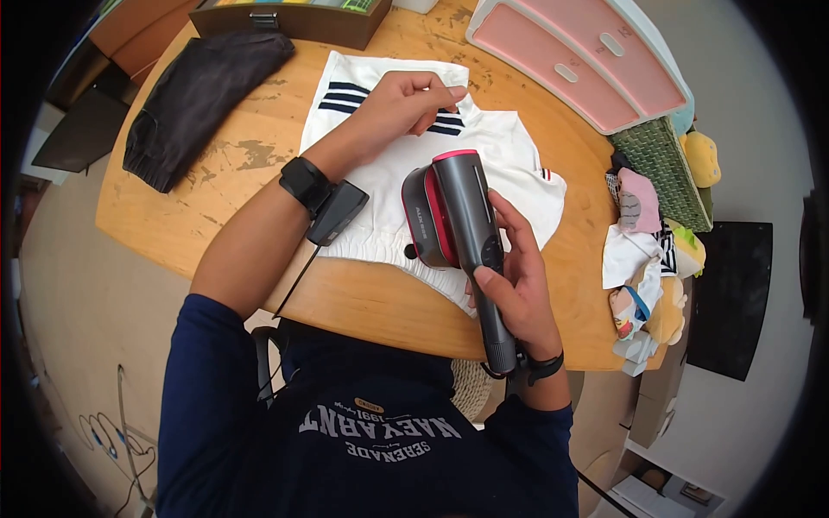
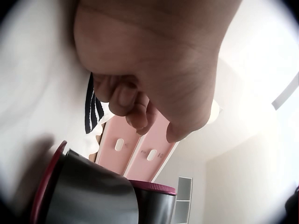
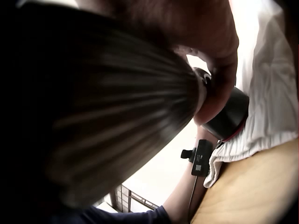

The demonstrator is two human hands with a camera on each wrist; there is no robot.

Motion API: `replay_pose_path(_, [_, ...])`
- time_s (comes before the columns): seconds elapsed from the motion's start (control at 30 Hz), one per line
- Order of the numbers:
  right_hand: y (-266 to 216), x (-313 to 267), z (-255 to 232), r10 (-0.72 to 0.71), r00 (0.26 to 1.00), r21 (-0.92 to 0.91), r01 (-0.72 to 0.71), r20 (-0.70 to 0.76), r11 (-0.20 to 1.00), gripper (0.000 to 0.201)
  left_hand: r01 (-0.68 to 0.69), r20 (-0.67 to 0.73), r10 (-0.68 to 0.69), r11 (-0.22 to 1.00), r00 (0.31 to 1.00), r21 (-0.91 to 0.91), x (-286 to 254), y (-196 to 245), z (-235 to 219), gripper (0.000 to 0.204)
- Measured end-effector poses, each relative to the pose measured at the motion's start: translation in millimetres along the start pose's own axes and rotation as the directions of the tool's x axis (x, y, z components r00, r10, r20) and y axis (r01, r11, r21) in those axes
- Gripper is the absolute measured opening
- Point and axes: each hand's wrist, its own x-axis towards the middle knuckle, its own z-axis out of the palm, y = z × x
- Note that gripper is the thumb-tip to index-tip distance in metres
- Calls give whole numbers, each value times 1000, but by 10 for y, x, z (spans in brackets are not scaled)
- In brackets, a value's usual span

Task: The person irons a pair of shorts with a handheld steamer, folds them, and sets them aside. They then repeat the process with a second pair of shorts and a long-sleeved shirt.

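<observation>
A white garment (image 1: 509, 164) with navy stripes and a gathered elastic edge lies spread on the wooden table (image 1: 596, 285). My right hand (image 1: 528, 298) grips the handle of a grey and pink handheld garment steamer (image 1: 469, 207), its head over the garment near the elastic edge. The right wrist view has the dark handle large in front, with the thumb across it. Over the striped part is my left hand (image 1: 401, 108), with nothing between its loosely bent fingers. In the left wrist view the thumb stands apart from the bent fingers (image 2: 126, 95), and the steamer (image 2: 93, 191) is below.
Folded dark trousers (image 1: 203, 104) lie at the table's left. A brown box (image 1: 294, 24) stands at the back, and a pink-fronted drawer unit (image 1: 561, 60) at the back right. Along the right edge are a green woven basket (image 1: 669, 173) and a heap of small clothes (image 1: 635, 259).
</observation>
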Motion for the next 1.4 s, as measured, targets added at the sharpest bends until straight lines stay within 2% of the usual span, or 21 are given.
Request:
replay_pose_path(0.13, [-32,88,-41,23,993,135,-39,117,990,77,-15,29,12,995,1000,101,-13,16,23,32])
replay_pose_path(0.23, [26,216,-120,-13,977,67,-2,212,998,77,-22,7,21,994,1000,103,-5,-20,0,32])
replay_pose_path(0.3, [102,310,-136,-37,975,135,7,219,991,77,5,-55,-2,998,998,68,-18,19,22,33])
replay_pose_path(0.37, [194,352,-168,-84,968,221,31,235,975,77,2,-44,3,995,999,100,-17,65,32,34])
replay_pose_path(0.4, [225,331,-179,-81,971,230,28,227,973,77,5,-35,-1,994,999,111,-29,51,53,34])
replay_pose_path(0.5, [241,290,-127,-56,960,409,-64,275,910,77,5,-25,-2,987,1000,158,-9,9,29,34])
replay_pose_path(0.53, [236,277,-124,-60,965,419,-55,257,906,77,-6,-32,12,982,999,189,-3,-1,19,34])
replay_pose_path(0.6, [236,262,-138,1,961,460,-133,276,878,76,10,-27,-5,980,1000,197,-17,31,42,33])
replay_pose_path(0.67, [275,239,-142,-11,970,475,-109,243,873,74,49,-75,-35,978,997,202,-18,40,50,34])
replay_pose_path(0.73, [309,207,-114,-42,976,457,-62,215,887,67,83,-70,-69,972,995,218,-17,67,63,34])
replay_pose_path(0.87, [301,167,-36,-136,982,357,82,128,930,50,45,-72,-29,973,997,228,-12,14,44,34])
replay_pose_path(1.07, [346,121,5,-199,977,273,171,77,947,35,41,-30,-35,975,999,220,-13,1,12,35])
replay_pose_path(1.17, [303,109,24,-195,980,214,181,48,960,33,57,-21,-54,973,998,223,4,-32,-12,34])
replay_pose_path(1.27, [311,124,14,-242,970,143,239,8,961,34,-20,4,19,966,1000,259,20,-76,-38,34])
replay_pose_path(1.4, [278,137,-17,-230,973,102,231,-25,968,37,37,-28,-32,976,999,217,-17,-33,84,40])
